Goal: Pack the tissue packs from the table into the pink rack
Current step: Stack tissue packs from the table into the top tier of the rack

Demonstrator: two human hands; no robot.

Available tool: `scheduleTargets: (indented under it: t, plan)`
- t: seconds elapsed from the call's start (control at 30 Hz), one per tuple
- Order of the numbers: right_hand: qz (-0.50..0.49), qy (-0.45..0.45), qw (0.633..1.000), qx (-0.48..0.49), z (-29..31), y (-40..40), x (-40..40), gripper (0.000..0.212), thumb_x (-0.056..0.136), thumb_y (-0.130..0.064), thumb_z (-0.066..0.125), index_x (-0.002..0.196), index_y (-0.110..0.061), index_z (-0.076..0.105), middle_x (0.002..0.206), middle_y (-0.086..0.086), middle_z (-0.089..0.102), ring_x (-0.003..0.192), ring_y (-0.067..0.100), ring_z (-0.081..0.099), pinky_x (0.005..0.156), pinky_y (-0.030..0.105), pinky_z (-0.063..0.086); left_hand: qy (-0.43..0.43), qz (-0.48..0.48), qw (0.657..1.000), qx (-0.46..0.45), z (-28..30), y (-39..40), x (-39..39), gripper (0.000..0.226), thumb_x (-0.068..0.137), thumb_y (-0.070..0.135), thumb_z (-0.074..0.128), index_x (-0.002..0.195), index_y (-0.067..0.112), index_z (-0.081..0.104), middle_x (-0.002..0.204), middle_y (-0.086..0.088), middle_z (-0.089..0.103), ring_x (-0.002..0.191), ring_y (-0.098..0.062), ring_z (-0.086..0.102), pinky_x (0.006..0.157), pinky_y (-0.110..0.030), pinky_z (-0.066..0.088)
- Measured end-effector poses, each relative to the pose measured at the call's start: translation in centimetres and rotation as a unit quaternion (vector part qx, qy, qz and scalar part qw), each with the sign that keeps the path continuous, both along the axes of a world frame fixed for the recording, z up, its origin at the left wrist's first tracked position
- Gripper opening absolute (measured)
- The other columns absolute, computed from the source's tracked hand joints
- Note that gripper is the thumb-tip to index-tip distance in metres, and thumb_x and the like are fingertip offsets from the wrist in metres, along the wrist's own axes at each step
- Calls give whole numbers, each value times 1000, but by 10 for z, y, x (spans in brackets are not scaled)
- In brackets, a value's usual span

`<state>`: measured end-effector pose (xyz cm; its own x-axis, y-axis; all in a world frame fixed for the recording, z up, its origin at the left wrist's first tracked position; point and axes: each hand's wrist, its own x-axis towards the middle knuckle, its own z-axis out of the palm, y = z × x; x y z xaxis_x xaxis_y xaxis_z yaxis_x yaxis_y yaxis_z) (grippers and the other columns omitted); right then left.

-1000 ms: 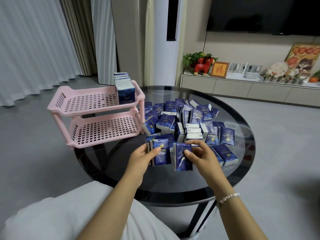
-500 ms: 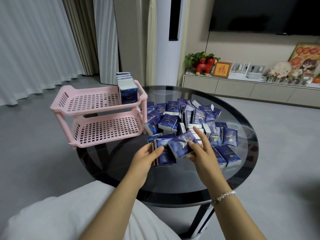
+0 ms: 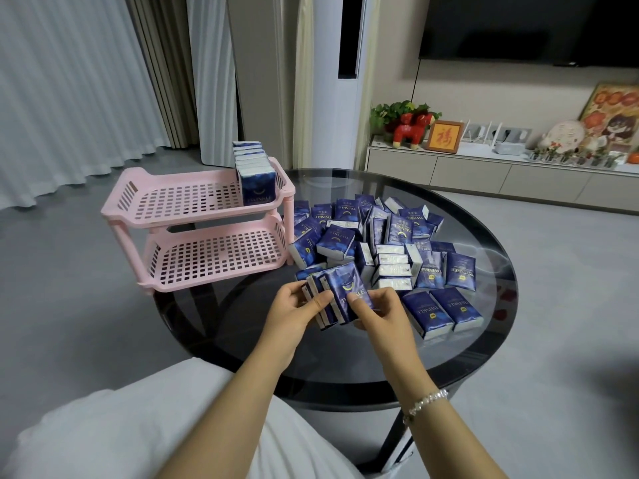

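Note:
A heap of dark blue tissue packs (image 3: 380, 236) covers the middle of the round black glass table (image 3: 484, 333). My left hand (image 3: 294, 312) and my right hand (image 3: 383, 309) together grip a small upright bundle of tissue packs (image 3: 340, 288) just above the table's near part. The pink two-tier rack (image 3: 193, 198) stands at the table's left edge. A row of tissue packs in the rack (image 3: 254, 178) stands upright at the right end of its top shelf. The lower shelf holds nothing.
A white cushion or garment (image 3: 138, 426) lies in my lap at the bottom left. Behind the table stand a low TV cabinet (image 3: 501, 174) with ornaments and a white floor-standing unit (image 3: 328, 81). Grey floor surrounds the table.
My right hand has brought its single pack leftward and pressed it against the packs in my left hand, forming one bundle. The heap and the rack are unmoved.

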<state>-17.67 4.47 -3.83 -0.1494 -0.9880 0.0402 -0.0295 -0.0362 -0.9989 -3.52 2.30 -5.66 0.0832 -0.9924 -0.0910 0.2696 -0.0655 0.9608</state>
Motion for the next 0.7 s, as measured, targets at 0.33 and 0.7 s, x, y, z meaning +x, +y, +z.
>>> scheduleTargets:
  t: [0.33,0.7]
  plan:
    - [-58,117,990,-46,1,-14,-23,21,78,-30,74,92,-17,66,89,-4,65,75,8,59,66,11,44,10,-7,1000,10,1,-4,-7,12,84,13,68,95,13,65,91,1,74,80,-8,69,71,-20,53]
    - [-104,340,934,-42,8,-38,-49,28,76,-34,71,99,-21,61,102,0,46,79,21,55,67,26,37,25,13,999,25,-7,-9,-2,63,65,33,78,118,6,57,112,-7,70,102,-20,67,86,-33,51]
